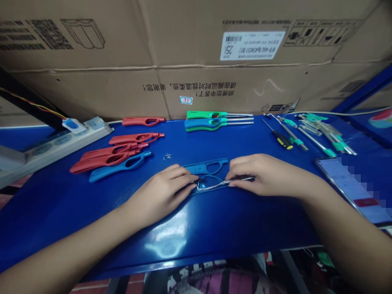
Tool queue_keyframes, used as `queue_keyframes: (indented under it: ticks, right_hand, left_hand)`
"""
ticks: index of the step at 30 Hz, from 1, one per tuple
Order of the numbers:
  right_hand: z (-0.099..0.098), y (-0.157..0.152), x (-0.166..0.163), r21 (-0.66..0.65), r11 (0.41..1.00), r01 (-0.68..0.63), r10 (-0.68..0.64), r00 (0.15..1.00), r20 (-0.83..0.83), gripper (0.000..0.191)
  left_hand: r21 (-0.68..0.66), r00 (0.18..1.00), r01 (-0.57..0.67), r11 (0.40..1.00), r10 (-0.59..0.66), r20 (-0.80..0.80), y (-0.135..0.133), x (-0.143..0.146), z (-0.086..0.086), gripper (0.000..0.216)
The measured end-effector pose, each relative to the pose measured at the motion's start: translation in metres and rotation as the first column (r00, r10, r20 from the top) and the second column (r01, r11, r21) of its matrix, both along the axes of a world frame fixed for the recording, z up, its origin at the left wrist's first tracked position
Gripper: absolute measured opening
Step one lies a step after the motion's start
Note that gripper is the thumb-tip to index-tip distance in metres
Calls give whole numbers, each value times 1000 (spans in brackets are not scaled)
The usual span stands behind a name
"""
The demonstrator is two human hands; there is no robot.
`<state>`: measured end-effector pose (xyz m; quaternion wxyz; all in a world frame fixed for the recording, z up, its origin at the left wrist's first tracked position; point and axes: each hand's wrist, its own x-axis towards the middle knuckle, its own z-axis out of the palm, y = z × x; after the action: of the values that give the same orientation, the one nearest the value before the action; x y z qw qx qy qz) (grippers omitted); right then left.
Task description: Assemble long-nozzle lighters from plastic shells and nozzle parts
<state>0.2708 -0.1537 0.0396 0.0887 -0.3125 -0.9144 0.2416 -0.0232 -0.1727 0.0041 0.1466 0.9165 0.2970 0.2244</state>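
Two blue lighter shell halves lie in front of me: the far half (200, 168) just beyond my fingers, and the near half (221, 187) under and between my hands. My left hand (168, 190) is closed, its fingertips pinching a small black part (200, 180) over the near half. Between forefinger and thumb, my right hand (260, 174) grips a dark metal lighter tube (245, 178) at the shell's narrow end. Thin white wires (210, 188) run between the black part and the tube. My left fingers hide the near shell's wide end.
Red shells (107, 155) and a blue shell (122, 167) lie left. Assembled lighters (202, 123) rest at the back, and small screws (168, 156) beyond my left hand. Right are a screwdriver (283, 139), loose lighter inserts (321, 128) and a phone (352, 188). A power strip (58, 141) borders the left.
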Motion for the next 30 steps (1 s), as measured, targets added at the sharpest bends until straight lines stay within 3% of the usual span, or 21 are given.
queue_keyframes:
  ticks: [11,21,25,30]
  right_hand:
    - [-5,4,1,4,1000,24,-24,994,105,8]
    - [-10,-7,-9,308,950,-46,-33,969,245,30]
    - [-10,-9,-10,235,971,-33,-22,974,227,31]
    - [-12,2,-9,-12,992,123,-122,991,46,19]
  left_hand:
    - [-29,999,-6,1000,5,-35,-3,0,0,27]
    - [-4,995,-51,999,51,-91,-6,0,3,28]
    - [-3,995,-54,999,53,-88,-6,0,2,27]
    - [-32,995,-56,998,53,-82,-5,0,0,28]
